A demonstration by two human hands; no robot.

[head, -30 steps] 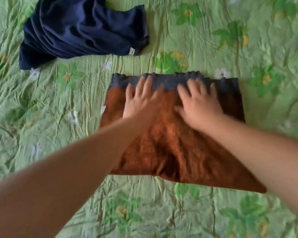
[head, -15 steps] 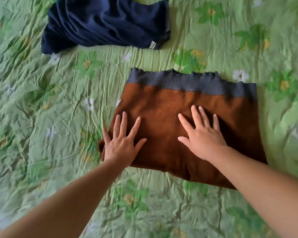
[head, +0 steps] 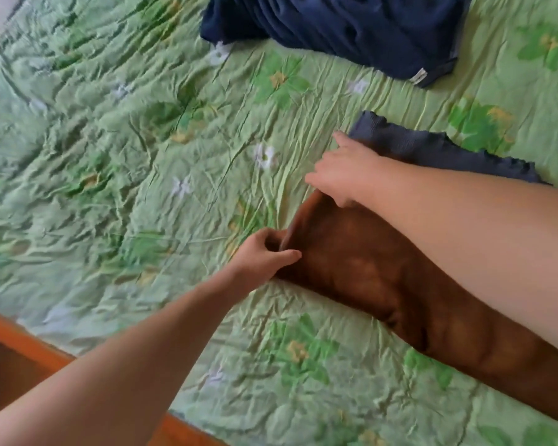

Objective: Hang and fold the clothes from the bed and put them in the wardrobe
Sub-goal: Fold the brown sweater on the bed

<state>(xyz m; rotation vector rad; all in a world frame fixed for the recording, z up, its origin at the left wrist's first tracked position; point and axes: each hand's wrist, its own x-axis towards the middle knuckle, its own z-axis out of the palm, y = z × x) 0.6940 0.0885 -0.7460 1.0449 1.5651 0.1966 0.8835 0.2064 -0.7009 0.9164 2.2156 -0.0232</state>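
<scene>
Two bare arms make up all that shows of the person. The left forearm (head: 126, 358) is uncovered from the lower left corner of the view up to the wrist. It is long and smooth, tapering towards the left hand (head: 264, 252), whose knuckles and thumb stand out clearly. The right forearm (head: 464, 236) is likewise uncovered from the right edge to the wrist. It looks broad and heavy in this wide-angle view and narrows to the right hand (head: 345, 175). The picture is soft with blur, so the fingernails and any fine marks on the fingers cannot be made out.
</scene>
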